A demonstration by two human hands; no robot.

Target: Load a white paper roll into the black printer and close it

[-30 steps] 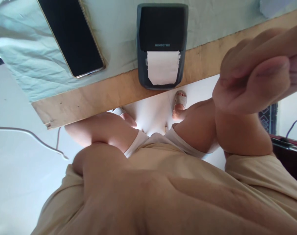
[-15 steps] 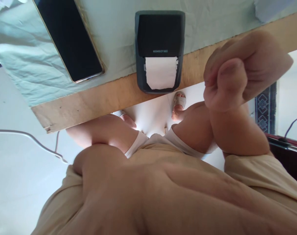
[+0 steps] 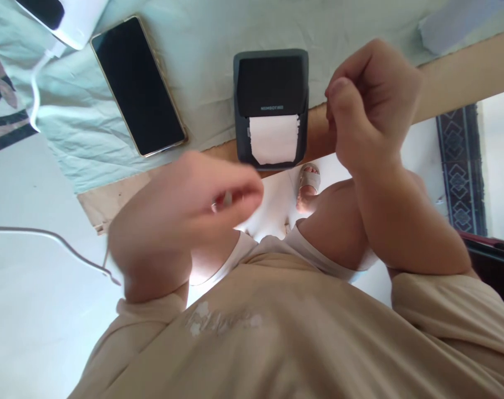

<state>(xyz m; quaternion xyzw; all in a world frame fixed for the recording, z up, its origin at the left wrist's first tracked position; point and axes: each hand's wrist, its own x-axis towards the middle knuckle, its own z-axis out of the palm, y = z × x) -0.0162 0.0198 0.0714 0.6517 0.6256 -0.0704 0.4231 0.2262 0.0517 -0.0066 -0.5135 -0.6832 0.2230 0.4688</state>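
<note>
A dark grey label printer [image 3: 270, 83] stands at the table's near edge, with a strip of white paper [image 3: 274, 138] sticking out of its slot. My right hand [image 3: 370, 105] hovers just right of the printer, fingers curled in and thumb pressed on them, with nothing visible in it. My left hand [image 3: 181, 216] is blurred, below and left of the printer and in front of the table edge. Its fingers are stretched out loosely and hold nothing. A black phone [image 3: 138, 86] lies face up left of the printer.
A pale green cloth [image 3: 193, 44] covers the wooden table [image 3: 455, 77]. A white device [image 3: 75, 19] with a cable sits at the top left. A white cable [image 3: 47, 238] runs over the floor on the left. A patterned rug [image 3: 459, 166] and dark furniture [image 3: 493, 266] are on the right.
My left hand has lifted off my chest and swung up toward the table edge. My right hand has moved left and away, closer to the printer. The view has tilted toward the table.
</note>
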